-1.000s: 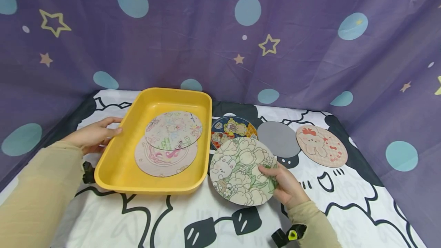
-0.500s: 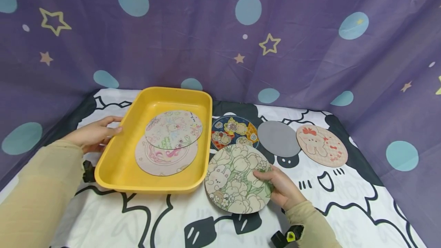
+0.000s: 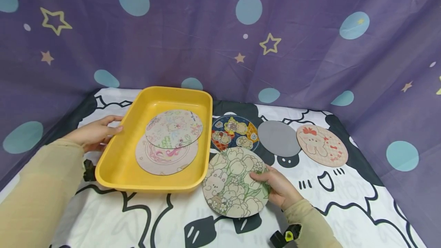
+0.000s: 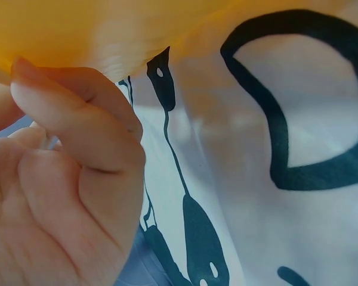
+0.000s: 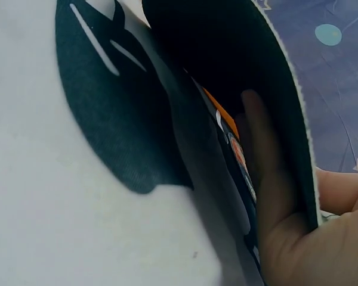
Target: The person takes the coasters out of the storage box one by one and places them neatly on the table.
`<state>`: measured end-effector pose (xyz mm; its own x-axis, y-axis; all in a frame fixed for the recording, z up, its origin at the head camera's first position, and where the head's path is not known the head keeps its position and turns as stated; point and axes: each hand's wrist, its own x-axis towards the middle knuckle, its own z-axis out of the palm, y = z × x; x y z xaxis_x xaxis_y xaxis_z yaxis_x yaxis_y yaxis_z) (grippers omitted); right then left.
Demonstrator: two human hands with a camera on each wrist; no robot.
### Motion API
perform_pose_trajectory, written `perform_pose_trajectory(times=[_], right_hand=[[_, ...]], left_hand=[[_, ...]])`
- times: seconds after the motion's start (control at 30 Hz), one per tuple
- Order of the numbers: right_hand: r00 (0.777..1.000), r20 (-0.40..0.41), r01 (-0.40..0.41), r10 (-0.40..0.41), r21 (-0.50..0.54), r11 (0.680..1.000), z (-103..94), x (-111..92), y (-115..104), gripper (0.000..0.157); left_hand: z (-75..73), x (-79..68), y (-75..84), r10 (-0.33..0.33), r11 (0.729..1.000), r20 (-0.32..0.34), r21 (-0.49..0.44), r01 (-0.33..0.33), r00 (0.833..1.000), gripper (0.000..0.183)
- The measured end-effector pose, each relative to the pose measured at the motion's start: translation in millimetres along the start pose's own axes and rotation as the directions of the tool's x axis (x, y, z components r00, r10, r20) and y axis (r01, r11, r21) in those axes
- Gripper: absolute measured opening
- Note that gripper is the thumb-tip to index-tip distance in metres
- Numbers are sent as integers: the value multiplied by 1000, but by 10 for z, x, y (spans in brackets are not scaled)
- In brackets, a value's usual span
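Observation:
My left hand holds the left rim of a yellow tray, thumb at the rim and fingers against the outer wall; the left wrist view has the curled fingers right under the wall. Between the thumb and fingers of my right hand is a round mouse pad printed with a rabbit and pale tulips. It is raised off the cloth and tilted, with its dark underside facing the right wrist camera. Inside the tray, a pastel doodle mouse pad overlaps a pink one.
To the tray's right lie a dark blue pad with bears, a plain grey disc and a pink rabbit pad, side by side. A white cloth with black cartoon drawings covers the table. Behind hangs a purple curtain.
The tulip mouse pad has moved slightly left and toward me in my right hand, uncovering more of the dark blue pad. My left hand stays on the tray.

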<state>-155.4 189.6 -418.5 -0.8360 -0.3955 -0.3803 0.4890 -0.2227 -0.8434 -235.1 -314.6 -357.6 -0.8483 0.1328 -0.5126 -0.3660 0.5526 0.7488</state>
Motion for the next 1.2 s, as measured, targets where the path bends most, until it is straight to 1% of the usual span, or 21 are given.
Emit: perform_pose_trajectory(times=[0.17,0.3,0.6,0.87,1.03,1.2], right_hand=[[999,-36,-7,6,-28,1000,-3,28,22,68],[999,-50,-12,10,-47,999,-1,47,35,68],[999,-40,-28,25,-78,997,5,37,9,68],[998,-49,-35,30,-117,992,-2,35,-3,69],[998,-48,-34,28,-142,989,-36,22,-9,69],[998,-50,-31,24,-152,988,-88,-14,-23,64]], left_hand=[[-4,-4,6,-4,1000,-1,1,4,1000,77],[3,0,7,-9,1000,-7,-5,9,1000,78],[1,-6,-5,9,1000,-7,-5,-9,1000,78],[10,-3,8,-7,1000,-7,-6,7,1000,79],[1,-9,7,-2,1000,-5,-3,2,1000,77],[6,-10,-1,10,1000,-6,-2,-10,1000,75]])
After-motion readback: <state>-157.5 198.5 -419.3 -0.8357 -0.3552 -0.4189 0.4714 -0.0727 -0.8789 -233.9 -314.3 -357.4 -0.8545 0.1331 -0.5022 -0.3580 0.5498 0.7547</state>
